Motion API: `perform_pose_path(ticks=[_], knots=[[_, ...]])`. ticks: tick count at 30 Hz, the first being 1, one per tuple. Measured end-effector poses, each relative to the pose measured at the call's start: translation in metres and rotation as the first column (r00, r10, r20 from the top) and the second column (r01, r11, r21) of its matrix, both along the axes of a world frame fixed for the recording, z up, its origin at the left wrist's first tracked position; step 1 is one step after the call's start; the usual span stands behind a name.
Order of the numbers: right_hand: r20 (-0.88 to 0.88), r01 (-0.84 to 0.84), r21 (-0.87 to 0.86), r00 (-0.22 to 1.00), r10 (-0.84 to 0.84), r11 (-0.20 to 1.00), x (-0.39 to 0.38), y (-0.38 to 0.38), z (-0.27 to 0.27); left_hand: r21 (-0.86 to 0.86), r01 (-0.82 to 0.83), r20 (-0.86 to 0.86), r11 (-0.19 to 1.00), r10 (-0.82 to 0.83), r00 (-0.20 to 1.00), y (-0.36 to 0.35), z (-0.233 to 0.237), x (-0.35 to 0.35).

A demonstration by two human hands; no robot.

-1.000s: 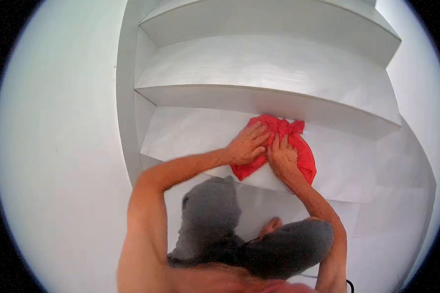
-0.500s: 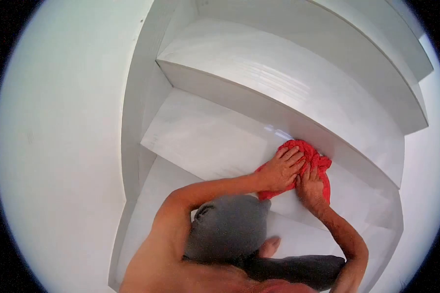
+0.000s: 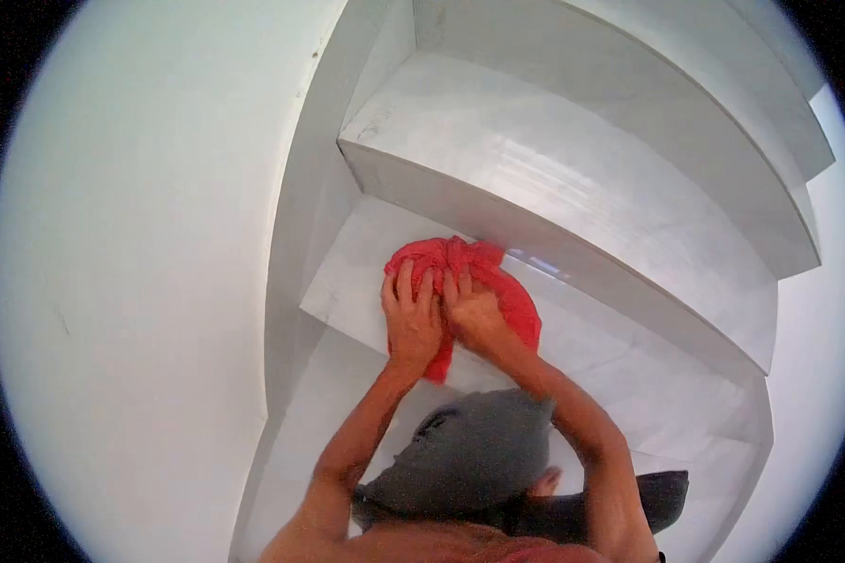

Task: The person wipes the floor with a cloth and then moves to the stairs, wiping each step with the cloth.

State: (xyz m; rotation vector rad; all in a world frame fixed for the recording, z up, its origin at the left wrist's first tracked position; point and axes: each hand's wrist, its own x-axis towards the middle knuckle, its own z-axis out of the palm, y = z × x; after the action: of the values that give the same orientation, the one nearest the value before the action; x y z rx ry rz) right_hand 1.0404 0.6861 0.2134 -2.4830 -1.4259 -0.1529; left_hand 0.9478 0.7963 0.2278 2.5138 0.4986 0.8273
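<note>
Moved leftward: left hand (image 3: 414,324) and right hand (image 3: 476,317), side by side atop one crumpled red cloth (image 3: 521,314); whether they grip it, cannot tell. Cloth lies on stair tread (image 3: 352,272), near riser (image 3: 422,195). Apparent step, wiping; next stroke calls for even pressure.

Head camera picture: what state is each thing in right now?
Red cloth: crumpled, lying on the lower step
Left hand: on the cloth, fingers extended
Right hand: on the cloth, grip unclear
Upper step: shiny, scuffed at its left corner
</note>
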Motion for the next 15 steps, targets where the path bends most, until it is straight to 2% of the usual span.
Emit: perform_pose_path(ticks=[3, 4, 6, 8, 9, 10, 12, 13, 15], knots=[[-0.075, -0.023, -0.014, 0.997, 0.022, 1.000, 0.007, 0.018, 0.021, -0.217, -0.029, -0.002, 0.976, 0.030, 1.000, 0.014, -0.003, 0.006], [-0.092, -0.039, -0.016, 0.995, 0.037, 0.999, 0.009, 0.021, 0.030, -0.217, -0.048, 0.059, 0.975, 0.062, 0.996, 0.017, -0.008, 0.008], [0.060, -0.093, 0.028, 0.994, 0.091, 0.995, 0.011, 0.028, 0.033, -0.232, -0.086, 0.165, 0.969, 0.126, 0.978, 0.021, -0.018, 0.010], [0.235, -0.131, 0.092, 0.966, 0.107, 0.987, 0.009, 0.033, 0.046, -0.261, -0.087, 0.280, 0.961, 0.162, 0.946, 0.021, 0.014, 0.005], [0.334, -0.146, 0.136, 0.938, 0.094, 0.980, 0.004, 0.033, 0.073, -0.275, -0.091, 0.336, 0.957, 0.184, 0.924, 0.023, 0.035, 0.003], [0.427, -0.169, 0.176, 0.901, 0.080, 0.970, -0.001, 0.032, 0.100, -0.136, -0.101, 0.427, 0.986, 0.150, 0.892, 0.030, 0.053, 0.002], [0.421, -0.133, 0.305, 0.907, -0.009, 0.943, 0.000, 0.034, 0.146, -0.009, -0.099, 0.514, 0.995, 0.090, 0.853, 0.039, 0.096, 0.016], [0.419, -0.116, 0.368, 0.907, -0.053, 0.923, 0.008, 0.037, 0.164, 0.002, -0.054, 0.550, 0.999, 0.044, 0.834, 0.045, 0.115, 0.028], [0.383, 0.040, 0.370, 0.904, -0.192, 0.928, 0.031, 0.041, 0.186, 0.044, 0.029, 0.587, 0.999, -0.050, 0.808, 0.052, 0.149, 0.060]])
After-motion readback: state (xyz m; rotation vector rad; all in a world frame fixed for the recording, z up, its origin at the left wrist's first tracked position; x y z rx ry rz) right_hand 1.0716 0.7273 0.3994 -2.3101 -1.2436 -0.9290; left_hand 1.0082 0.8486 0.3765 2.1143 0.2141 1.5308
